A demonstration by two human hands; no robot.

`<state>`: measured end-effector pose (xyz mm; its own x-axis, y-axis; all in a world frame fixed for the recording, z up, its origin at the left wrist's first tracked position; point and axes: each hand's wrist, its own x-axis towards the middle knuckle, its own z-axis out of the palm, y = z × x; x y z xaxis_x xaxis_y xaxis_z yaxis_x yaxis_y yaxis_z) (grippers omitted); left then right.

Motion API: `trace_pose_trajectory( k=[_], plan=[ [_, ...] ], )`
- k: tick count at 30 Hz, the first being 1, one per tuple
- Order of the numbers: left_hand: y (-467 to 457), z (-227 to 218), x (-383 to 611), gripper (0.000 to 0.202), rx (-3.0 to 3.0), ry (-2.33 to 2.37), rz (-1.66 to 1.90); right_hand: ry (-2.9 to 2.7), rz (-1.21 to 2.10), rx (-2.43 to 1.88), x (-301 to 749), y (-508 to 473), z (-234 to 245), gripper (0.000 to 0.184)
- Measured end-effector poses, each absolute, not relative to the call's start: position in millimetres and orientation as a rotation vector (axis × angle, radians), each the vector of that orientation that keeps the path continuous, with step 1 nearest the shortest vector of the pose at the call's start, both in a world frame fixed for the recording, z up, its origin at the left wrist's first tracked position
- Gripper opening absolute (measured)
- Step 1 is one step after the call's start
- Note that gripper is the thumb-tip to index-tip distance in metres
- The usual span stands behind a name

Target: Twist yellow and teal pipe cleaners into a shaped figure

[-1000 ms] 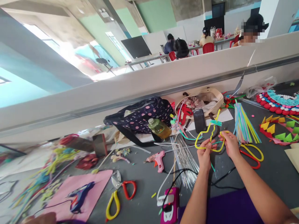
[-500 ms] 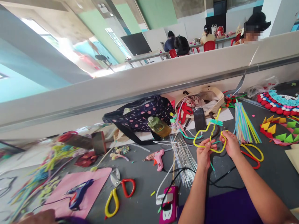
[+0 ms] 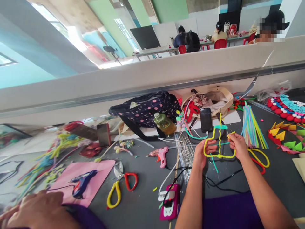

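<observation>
My left hand (image 3: 203,152) supports the left side of a yellow pipe cleaner shape (image 3: 219,156), its fingers stretched behind the wire. The shape has a twisted upright in the middle, a curved bottom and bent-up sides. A short teal pipe cleaner piece (image 3: 221,127) crosses near the top of the upright. The raised right end is pinched between the thumb and fingers of my right hand (image 3: 239,146). Below the shape, a thin green pipe cleaner (image 3: 213,163) lies on the dark table. Beside my right wrist are scissor-like handles, one yellow (image 3: 263,159), one red.
Left of my arms lie a pink glue gun (image 3: 162,157), cutters (image 3: 119,171) and a magenta power strip (image 3: 175,203). Behind stand a bottle (image 3: 164,123), a phone (image 3: 206,119) and a pipe cleaner bundle (image 3: 254,130). Another person's hand (image 3: 40,206) is at lower left.
The yellow shape has turned more upright and spread out in my hands. My left fingers have opened out behind it. Another person's hand has come further into view at lower left.
</observation>
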<state>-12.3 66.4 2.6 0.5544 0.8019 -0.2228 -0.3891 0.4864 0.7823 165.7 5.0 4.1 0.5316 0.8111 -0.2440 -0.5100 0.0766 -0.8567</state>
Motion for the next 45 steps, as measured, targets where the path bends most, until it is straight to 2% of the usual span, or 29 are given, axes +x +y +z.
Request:
trace_pose_trajectory(
  k=[11,17,23,30,36,39,45],
  plan=[
    [70,3,-21,0.044,0.892,0.634,0.646,-0.555,1.134,-1.244,156,3,8,0.028],
    [73,-4,-22,0.036,0.909,0.615,0.703,-0.595,1.202,-1.214,154,4,7,0.03],
    [74,-6,-19,0.045,0.894,0.625,0.716,-0.632,1.159,-1.228,156,5,3,0.029],
    [73,-4,-17,0.043,0.872,0.613,0.734,-0.652,1.159,-1.26,158,5,1,0.027],
    [73,2,-18,0.055,0.902,0.555,0.792,-0.73,1.35,-1.261,165,0,6,0.027],
    [73,2,-16,0.053,0.886,0.584,0.868,-0.825,1.412,-1.267,165,-2,8,0.027],
    [73,-2,-12,0.049,0.875,0.66,0.883,-0.935,1.204,-1.3,160,0,9,0.035]
  ],
)
